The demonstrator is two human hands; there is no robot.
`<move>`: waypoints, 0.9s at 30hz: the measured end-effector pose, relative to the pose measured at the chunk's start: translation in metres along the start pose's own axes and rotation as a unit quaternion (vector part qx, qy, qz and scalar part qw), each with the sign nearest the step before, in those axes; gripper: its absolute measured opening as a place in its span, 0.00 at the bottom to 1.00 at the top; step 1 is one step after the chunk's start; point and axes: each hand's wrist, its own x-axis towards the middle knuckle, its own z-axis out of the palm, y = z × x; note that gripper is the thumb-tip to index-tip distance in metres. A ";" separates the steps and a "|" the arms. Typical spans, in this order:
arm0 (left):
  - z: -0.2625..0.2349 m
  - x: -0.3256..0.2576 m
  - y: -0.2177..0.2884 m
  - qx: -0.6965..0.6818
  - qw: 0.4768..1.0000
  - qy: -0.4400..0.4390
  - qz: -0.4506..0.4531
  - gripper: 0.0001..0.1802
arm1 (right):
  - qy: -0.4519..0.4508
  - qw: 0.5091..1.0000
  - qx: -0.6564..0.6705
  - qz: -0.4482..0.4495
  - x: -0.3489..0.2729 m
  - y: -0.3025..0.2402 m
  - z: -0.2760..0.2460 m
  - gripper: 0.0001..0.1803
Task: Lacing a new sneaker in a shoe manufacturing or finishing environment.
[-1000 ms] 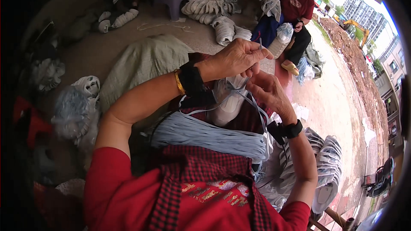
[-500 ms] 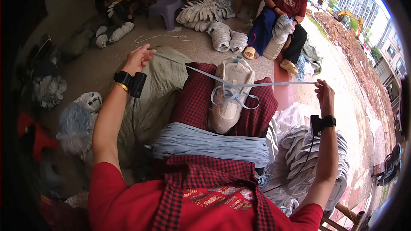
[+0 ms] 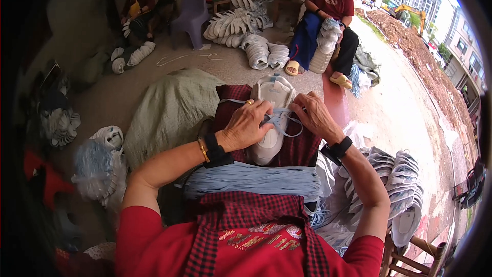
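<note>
A white sneaker (image 3: 264,151) rests on my lap over a red-and-black checked apron (image 3: 302,153), its toe toward me. Across its front runs a pale blue shoelace (image 3: 293,134) with a loop hanging on the right side. My left hand (image 3: 247,126) is closed over the lace at the shoe's left, fingers pinched, partly hiding the crossing. From the right, my right hand (image 3: 313,115) pinches the lace beside the shoe's opening. A thick bundle of pale blue laces (image 3: 251,180) lies across my lap, nearer to me than the shoe.
Stacked shoes (image 3: 405,179) stand at my right by a bamboo stool (image 3: 417,256). A greenish sack (image 3: 164,105) lies left of my lap. Ahead are piled shoes (image 3: 233,24), a purple chair (image 3: 190,20) and a seated person (image 3: 330,0) with shoes; another person sits far left.
Both hands have come in from wide apart, where they held the lace stretched out, to the front of the shoe. The view has shifted slightly.
</note>
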 end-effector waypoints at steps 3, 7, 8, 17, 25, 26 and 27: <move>0.006 0.000 0.010 -0.036 0.999 -0.012 -0.012 0.17 | -0.004 0.998 0.068 -0.017 -0.003 -0.001 -0.003 0.15; -0.003 0.010 0.014 -0.206 0.961 -0.060 -0.176 0.16 | -0.019 0.989 0.140 0.047 -0.008 -0.002 -0.004 0.17; -0.006 0.011 0.013 -0.204 0.962 -0.063 -0.172 0.16 | -0.027 0.984 0.163 0.060 -0.007 0.001 -0.001 0.18; -0.026 0.037 -0.014 -0.061 0.987 -0.141 -0.037 0.06 | -0.018 0.980 0.187 0.065 -0.008 0.010 -0.001 0.20; -0.055 0.026 -0.017 -0.293 0.928 -0.194 -0.125 0.11 | 0.016 0.962 0.271 0.037 -0.010 0.038 0.010 0.20; -0.054 0.022 -0.014 -0.293 0.929 -0.197 -0.111 0.11 | 0.005 0.928 0.357 0.105 -0.015 0.033 0.006 0.19; -0.052 0.021 -0.013 -0.307 0.925 -0.184 -0.129 0.09 | -0.006 0.882 0.441 0.168 -0.017 0.030 0.002 0.18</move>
